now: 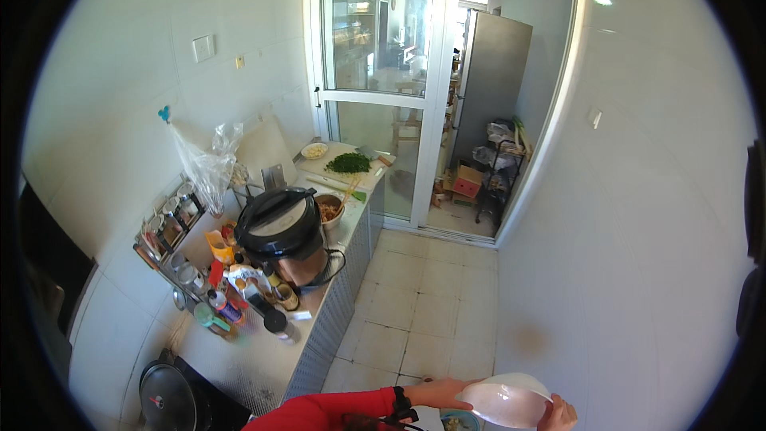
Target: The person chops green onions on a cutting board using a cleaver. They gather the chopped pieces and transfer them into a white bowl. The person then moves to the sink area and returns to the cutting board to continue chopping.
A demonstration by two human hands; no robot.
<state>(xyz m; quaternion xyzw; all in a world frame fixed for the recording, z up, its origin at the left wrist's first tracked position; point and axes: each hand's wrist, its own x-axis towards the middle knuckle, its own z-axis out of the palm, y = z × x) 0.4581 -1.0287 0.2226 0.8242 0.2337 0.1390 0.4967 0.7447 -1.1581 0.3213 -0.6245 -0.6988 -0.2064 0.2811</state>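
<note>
Pan with a dark lid (163, 401) starts us off at lower left, and right beside it runs the long pale surface (255, 363), crowded with bottles. Spice jars (170, 222) line up on the wall side, a clear plastic bag (206, 164) dangles above them, and now the big black-lidded cooker (297, 259) dominates the middle! Just beyond it stands a bowl of brown food (333, 223) with chopsticks leaning out; behind that, a chopping board (317, 166) carries a heap of chopped greens (349, 163). Across the tiled floor (427, 311) we go, past the glass door (379, 32) to a grey refrigerator (496, 72) in the doorway. And down at the lower edge, here's the action: out of a red sleeve (331, 411) comes the left hand (435, 392), gripping the left side of a tilted white bowl (507, 403); a light-blue tub (458, 412) peeks out below. Far side, the right hand (561, 415) curls its fingers round the bowl's right edge, so both hands have it!
</note>
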